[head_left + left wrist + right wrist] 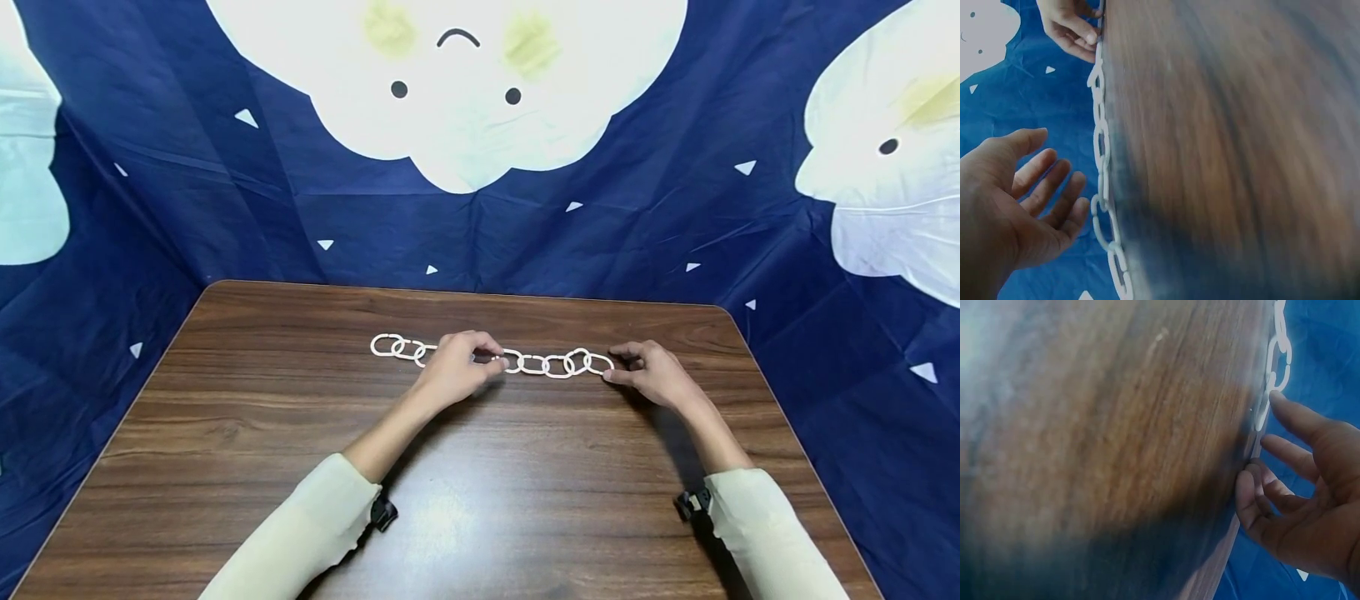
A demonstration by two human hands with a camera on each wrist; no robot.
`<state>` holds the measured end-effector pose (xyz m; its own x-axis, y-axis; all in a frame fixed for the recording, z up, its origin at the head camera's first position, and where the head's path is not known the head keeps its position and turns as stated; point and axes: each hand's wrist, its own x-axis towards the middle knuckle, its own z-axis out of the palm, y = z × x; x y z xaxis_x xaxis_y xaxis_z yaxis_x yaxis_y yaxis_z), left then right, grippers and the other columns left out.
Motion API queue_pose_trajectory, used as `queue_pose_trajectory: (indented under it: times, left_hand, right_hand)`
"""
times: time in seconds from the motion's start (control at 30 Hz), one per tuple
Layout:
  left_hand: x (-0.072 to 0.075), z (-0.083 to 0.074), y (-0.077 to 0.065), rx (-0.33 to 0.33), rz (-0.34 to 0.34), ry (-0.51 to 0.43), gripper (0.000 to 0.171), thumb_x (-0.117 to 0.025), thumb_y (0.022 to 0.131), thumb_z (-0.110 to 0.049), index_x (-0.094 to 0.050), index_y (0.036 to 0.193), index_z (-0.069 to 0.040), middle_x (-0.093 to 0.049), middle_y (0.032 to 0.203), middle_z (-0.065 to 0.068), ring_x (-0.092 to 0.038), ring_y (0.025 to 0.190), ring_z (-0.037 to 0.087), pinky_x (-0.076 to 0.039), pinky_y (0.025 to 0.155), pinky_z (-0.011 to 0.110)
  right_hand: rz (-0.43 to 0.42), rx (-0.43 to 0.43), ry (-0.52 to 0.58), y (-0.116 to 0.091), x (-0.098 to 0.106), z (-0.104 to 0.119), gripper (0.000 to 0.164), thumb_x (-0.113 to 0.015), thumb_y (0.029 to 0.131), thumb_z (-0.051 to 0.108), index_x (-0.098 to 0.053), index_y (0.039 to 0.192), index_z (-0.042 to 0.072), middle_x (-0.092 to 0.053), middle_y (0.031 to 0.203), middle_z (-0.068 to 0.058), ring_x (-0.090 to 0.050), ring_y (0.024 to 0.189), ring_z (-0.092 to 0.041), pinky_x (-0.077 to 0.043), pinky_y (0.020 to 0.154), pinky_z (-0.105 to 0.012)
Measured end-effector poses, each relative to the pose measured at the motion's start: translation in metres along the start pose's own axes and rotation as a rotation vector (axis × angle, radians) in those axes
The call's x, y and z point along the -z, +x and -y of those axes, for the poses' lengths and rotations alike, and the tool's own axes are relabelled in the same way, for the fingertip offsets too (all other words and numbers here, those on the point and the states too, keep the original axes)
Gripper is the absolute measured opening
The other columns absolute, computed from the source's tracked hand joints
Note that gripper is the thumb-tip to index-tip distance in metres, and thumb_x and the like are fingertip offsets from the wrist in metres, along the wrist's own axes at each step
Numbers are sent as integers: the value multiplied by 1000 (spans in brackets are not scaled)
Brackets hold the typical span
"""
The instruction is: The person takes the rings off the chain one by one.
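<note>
A chain of white plastic links (557,367) lies across the far part of the wooden table in a slightly wavy line. Over its middle hovers my left hand (457,367), hiding several links; in the left wrist view its relaxed fingers (1054,187) are spread apart beside the chain (1102,144), with nothing in them. At the chain's right end is my right hand (656,375), thumb and fingers parted around the last link. The right wrist view shows its thumb tip (1277,399) right at that end link (1262,412), the other fingers loosely bent.
The brown wood-grain table (247,433) has rounded far corners. Behind it and at both sides hangs a dark blue cloth (480,233) with white clouds and small triangles. A dark device (383,512) is strapped at each wrist, by the pale sleeve cuffs.
</note>
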<state>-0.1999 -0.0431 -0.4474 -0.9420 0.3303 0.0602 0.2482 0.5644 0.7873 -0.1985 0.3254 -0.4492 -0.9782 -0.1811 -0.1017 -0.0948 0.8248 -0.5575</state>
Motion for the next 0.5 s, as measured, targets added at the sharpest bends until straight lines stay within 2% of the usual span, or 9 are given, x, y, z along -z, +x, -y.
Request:
queue_pose_trajectory:
  times: [0.13,0.2,0.33,0.4,0.5]
  left_hand:
    - [-8,-2,5,30,-8,-10,14,-85,100,-29,-86,111,-19,-83,120,2,-71,127,33,-53,116,54]
    - [-16,3,10,37,-25,6,15,-86,97,-31,-86,109,-22,-83,122,2,-68,129,37,-48,118,57]
    - [-33,16,22,37,-44,26,30,-89,91,-41,-85,116,-25,-82,127,2,-63,129,37,-43,116,56]
    - [-40,17,26,48,-35,11,42,-90,89,-43,-82,125,-23,-80,132,3,-62,131,36,-42,116,56]
    - [-45,9,28,65,-9,-5,55,-91,88,-44,-78,137,-21,-79,136,3,-63,135,35,-41,119,57]
  right_hand:
    - [12,29,26,2,1,-2,50,-90,98,26,-76,138,0,-78,128,-23,-76,107,-30,-55,95,-43]
    - [16,34,33,3,2,-2,49,-91,97,26,-78,136,0,-79,125,-22,-74,105,-28,-54,93,-40]
    - [29,34,52,3,3,-1,49,-94,94,24,-78,133,-1,-79,118,-18,-69,100,-23,-51,88,-32]
    - [40,32,75,4,3,0,51,-95,92,24,-79,133,-1,-79,116,-17,-68,99,-22,-50,87,-29]
    - [51,52,104,7,0,-6,54,-98,88,25,-78,131,-1,-79,113,-16,-67,97,-24,-49,85,-29]
